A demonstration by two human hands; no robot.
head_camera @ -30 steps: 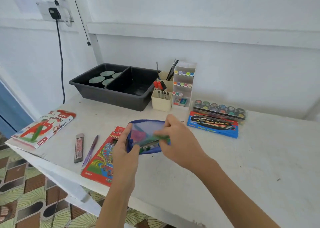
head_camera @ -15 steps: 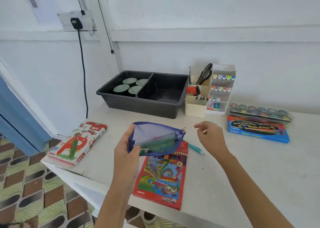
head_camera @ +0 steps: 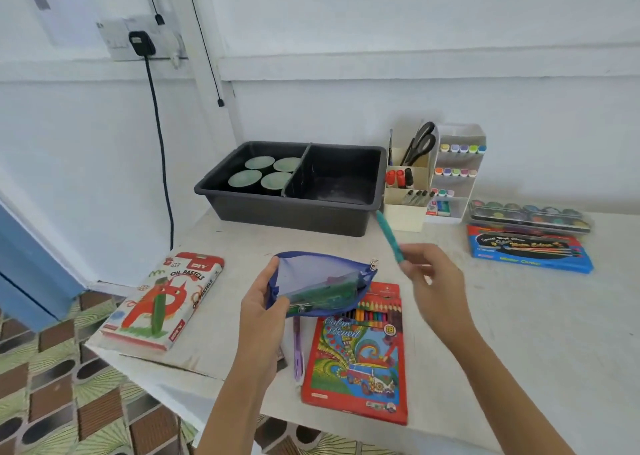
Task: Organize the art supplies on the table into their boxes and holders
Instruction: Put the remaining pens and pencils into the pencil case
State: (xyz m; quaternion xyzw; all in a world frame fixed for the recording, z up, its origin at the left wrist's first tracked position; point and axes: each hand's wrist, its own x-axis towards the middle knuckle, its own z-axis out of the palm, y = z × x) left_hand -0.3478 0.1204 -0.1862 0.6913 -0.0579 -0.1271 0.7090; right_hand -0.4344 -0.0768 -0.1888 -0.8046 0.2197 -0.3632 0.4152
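Blue mesh pouch (head_camera: 322, 281) is held up over the top end of the colour pencil box (head_camera: 356, 357), left hand (head_camera: 263, 312) gripping its left end, zip open, and the right hand (head_camera: 433, 281) pinches a teal pen (head_camera: 389, 236) just to the right, bare table (head_camera: 519, 333) beyond that. One oil pastels box (head_camera: 166, 302) right at the near-left table edge, one purple pen (head_camera: 298, 347) partly behind the left wrist, four green discs (head_camera: 245, 178) in the black tray (head_camera: 294, 212), left half; pouch contents too murky to tell.
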